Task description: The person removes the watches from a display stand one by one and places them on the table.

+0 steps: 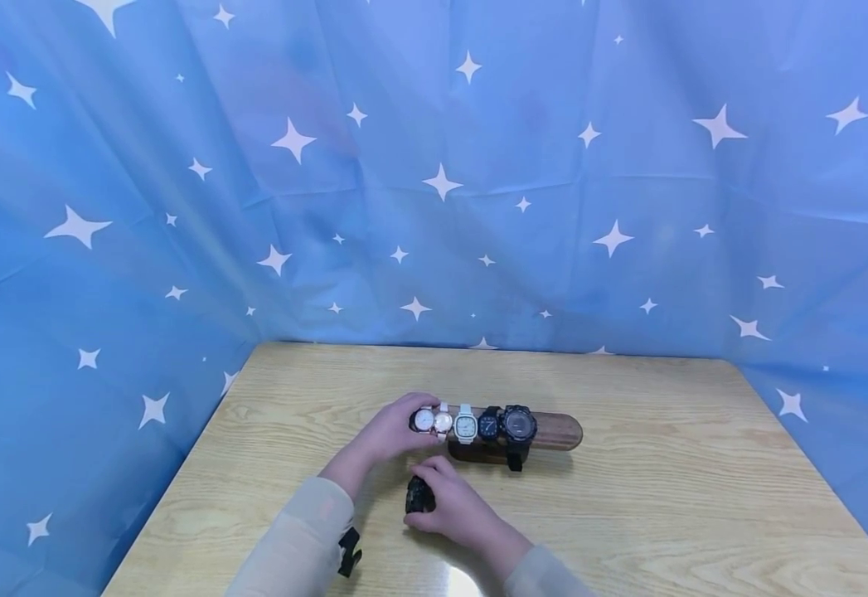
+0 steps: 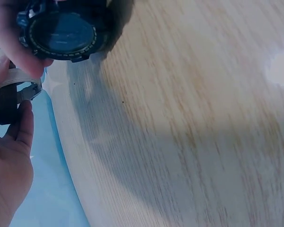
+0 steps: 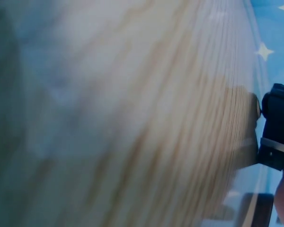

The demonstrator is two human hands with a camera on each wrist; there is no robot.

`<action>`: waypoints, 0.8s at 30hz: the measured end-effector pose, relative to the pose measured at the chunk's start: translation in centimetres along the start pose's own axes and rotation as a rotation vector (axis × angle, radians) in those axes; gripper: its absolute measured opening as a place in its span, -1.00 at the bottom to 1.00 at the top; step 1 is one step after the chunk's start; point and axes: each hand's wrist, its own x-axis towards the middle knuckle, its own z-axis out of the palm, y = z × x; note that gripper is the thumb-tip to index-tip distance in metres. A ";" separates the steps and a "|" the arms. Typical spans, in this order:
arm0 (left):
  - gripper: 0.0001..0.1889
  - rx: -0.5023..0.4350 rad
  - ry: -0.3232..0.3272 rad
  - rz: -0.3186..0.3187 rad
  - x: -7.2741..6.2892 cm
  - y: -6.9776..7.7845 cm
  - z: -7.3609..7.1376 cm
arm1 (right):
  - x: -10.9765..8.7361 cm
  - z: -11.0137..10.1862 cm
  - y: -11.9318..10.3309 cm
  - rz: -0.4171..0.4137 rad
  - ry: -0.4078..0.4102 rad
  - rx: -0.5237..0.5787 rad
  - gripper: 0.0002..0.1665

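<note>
A wooden watch stand (image 1: 557, 431) carries a row of watches, among them a pale square-faced watch (image 1: 466, 426) and a chunky black watch (image 1: 519, 424). My left hand (image 1: 389, 429) grips the stand's left end, fingers and thumb on either side of a white-faced watch (image 1: 424, 419). Closer to me, my right hand (image 1: 454, 507) holds a black digital watch (image 1: 419, 496) between thumb and fingers. Its round dark face (image 2: 62, 33) shows in the left wrist view, and its strap (image 3: 275, 127) appears at the right wrist view's edge.
A black strap-like piece (image 1: 349, 552) lies on the wooden table (image 1: 672, 506) beside my left sleeve, which partly hides it. Blue star-patterned cloth (image 1: 434, 232) hangs behind the table and down its sides.
</note>
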 end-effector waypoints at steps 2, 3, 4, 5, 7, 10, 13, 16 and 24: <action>-0.37 0.000 0.001 0.004 0.0 0.0 0.0 | 0.0 0.0 0.0 0.001 0.004 -0.008 -0.16; -0.37 0.004 0.000 0.002 0.0 0.0 0.0 | 0.1 0.1 0.0 0.003 0.003 -0.010 -0.16; -0.36 0.004 0.000 0.005 0.0 0.0 0.0 | 0.1 0.2 0.0 0.004 0.003 -0.011 -0.16; -0.36 0.006 -0.001 0.006 0.0 0.0 0.0 | 0.1 0.2 -0.1 0.008 0.000 -0.012 -0.15; -0.35 0.008 0.000 0.008 -0.1 0.0 0.1 | 0.0 0.2 -0.1 0.015 -0.006 -0.010 -0.14; -0.33 0.008 0.001 0.009 -0.2 0.0 0.2 | -0.1 0.2 -0.1 0.030 -0.013 0.000 -0.13; -0.35 0.002 0.006 0.013 -0.2 0.0 0.2 | -0.1 0.0 -0.1 0.034 -0.001 0.011 -0.13; -0.38 0.001 0.012 0.017 -0.1 0.0 0.2 | -0.2 -0.4 -0.1 0.023 0.018 0.021 -0.14; -0.40 0.000 0.016 0.015 -0.1 0.0 0.1 | -0.5 -1.5 0.0 0.000 0.040 0.042 -0.20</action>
